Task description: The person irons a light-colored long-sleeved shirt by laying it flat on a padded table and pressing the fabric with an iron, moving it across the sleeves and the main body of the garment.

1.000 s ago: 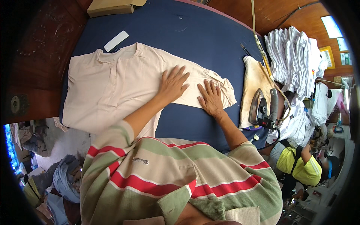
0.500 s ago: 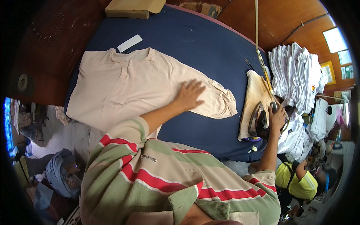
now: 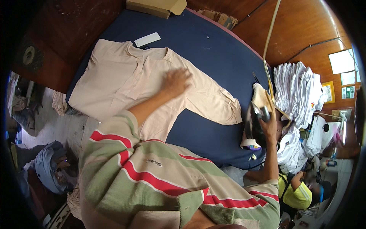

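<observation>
A pale peach garment lies spread on the dark blue table cover, its collar toward the far side and one sleeve stretched to the right. My left hand is flat on its chest near the shoulder, fingers extended and slightly blurred. At the right, my right hand grips the handle of a dark clothes iron. The iron is tilted and smeared by motion over a scorched tan cloth; whether it touches the cloth I cannot tell. A cord runs upward beside it.
A white flat strip lies beyond the collar, and an open cardboard box sits at the far edge. Folded white garments are stacked at the right. A person in a yellow top is at lower right; clothes lie heaped at left.
My left hand has slid left from the upper sleeve onto the garment's chest. My right hand, still around the handle, has tipped the iron and shifted it a little. The whole view has turned slightly.
</observation>
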The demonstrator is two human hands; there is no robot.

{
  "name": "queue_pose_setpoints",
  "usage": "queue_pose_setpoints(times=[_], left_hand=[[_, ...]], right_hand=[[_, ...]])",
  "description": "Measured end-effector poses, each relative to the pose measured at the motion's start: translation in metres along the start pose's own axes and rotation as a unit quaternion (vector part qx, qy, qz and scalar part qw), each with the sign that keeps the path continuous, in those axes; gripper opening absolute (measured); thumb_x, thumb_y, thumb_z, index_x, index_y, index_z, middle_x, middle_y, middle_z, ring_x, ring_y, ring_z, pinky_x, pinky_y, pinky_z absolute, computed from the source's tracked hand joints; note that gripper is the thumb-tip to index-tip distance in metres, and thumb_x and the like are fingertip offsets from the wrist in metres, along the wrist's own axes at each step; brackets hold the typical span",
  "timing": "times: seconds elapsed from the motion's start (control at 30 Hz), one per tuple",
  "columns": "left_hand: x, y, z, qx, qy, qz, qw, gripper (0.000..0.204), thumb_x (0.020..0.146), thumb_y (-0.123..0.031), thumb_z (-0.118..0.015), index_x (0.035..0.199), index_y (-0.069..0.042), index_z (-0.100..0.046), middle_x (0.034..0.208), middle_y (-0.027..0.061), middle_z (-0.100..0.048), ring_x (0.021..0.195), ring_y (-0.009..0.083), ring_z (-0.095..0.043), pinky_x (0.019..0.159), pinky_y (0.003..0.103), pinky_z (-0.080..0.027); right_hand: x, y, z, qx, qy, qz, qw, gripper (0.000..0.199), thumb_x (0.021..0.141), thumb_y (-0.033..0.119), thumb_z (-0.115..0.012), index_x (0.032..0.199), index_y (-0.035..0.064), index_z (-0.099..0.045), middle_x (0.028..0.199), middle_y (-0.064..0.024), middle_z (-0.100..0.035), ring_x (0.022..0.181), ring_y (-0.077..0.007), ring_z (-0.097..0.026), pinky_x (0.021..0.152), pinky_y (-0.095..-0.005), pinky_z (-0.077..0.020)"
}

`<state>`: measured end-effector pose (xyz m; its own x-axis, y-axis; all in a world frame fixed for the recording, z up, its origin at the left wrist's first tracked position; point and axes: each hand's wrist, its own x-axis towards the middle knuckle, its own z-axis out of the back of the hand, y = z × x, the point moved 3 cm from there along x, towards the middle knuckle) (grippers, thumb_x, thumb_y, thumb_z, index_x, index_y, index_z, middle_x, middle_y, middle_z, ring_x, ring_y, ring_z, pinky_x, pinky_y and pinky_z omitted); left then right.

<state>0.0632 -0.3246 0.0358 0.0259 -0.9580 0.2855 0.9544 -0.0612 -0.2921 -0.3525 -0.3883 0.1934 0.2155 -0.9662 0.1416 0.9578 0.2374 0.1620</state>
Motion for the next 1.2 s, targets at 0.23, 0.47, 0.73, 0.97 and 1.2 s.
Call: queue_pose_setpoints(times=[0.23, 0.47, 0.73, 0.97, 1.2], left_hand=[[0.045, 0.097, 0.021, 0.070, 0.021, 0.103, 0.992, 0.035, 0.086, -0.025, -0.054, 0.120, -0.024, -0.057, 0.130, 0.0048, -0.047, 0.125, 0.0218, -0.040, 0.095, 0.051, -0.030], [0.065, 0.148, 0.013, -0.092, 0.010, 0.080, 0.993, 0.034, 0.089, -0.010, -0.042, 0.117, -0.017, -0.059, 0.116, 0.0076, -0.057, 0.100, 0.0299, -0.059, 0.086, 0.038, -0.047], [0.057, 0.151, 0.007, -0.145, -0.041, 0.070, 0.986, 0.035, 0.083, -0.007, -0.048, 0.114, -0.015, -0.062, 0.107, 0.0046, -0.059, 0.100, 0.0236, -0.058, 0.087, 0.037, -0.045], [0.065, 0.144, 0.007, -0.104, -0.045, 0.072, 0.991, 0.035, 0.083, -0.012, -0.048, 0.115, -0.017, -0.061, 0.107, 0.0052, -0.059, 0.098, 0.0248, -0.058, 0.086, 0.037, -0.045], [0.065, 0.151, 0.004, -0.108, -0.043, 0.068, 0.991, 0.037, 0.084, -0.010, -0.047, 0.118, -0.018, -0.059, 0.109, 0.0055, -0.059, 0.096, 0.0264, -0.058, 0.087, 0.037, -0.046]], right_hand=[[0.025, 0.181, -0.050, 0.035, 0.155, 0.086, 0.984, 0.055, 0.073, 0.033, -0.069, 0.113, 0.0015, -0.050, 0.090, -0.0266, -0.063, 0.088, -0.0413, -0.061, 0.076, -0.0461, -0.0483], [0.074, 0.284, -0.095, 0.082, 0.123, 0.080, 0.986, 0.049, 0.080, 0.044, -0.058, 0.096, -0.0019, -0.060, 0.086, -0.0255, -0.064, 0.085, -0.0397, -0.062, 0.077, -0.0446, -0.0489], [0.092, 0.296, -0.112, 0.062, 0.120, 0.071, 0.988, 0.052, 0.082, 0.044, -0.055, 0.099, -0.0035, -0.062, 0.087, -0.0271, -0.064, 0.086, -0.0402, -0.063, 0.078, -0.0422, -0.0501], [0.133, 0.292, -0.125, 0.110, 0.094, 0.088, 0.986, 0.050, 0.079, 0.042, -0.059, 0.099, -0.0043, -0.058, 0.091, -0.0283, -0.062, 0.090, -0.0417, -0.061, 0.078, -0.0443, -0.0488], [0.039, 0.279, -0.110, 0.180, 0.187, 0.123, 0.958, 0.043, 0.074, 0.029, -0.065, 0.096, -0.0044, -0.051, 0.087, -0.0299, -0.061, 0.086, -0.0448, -0.059, 0.076, -0.0463, -0.0463]])
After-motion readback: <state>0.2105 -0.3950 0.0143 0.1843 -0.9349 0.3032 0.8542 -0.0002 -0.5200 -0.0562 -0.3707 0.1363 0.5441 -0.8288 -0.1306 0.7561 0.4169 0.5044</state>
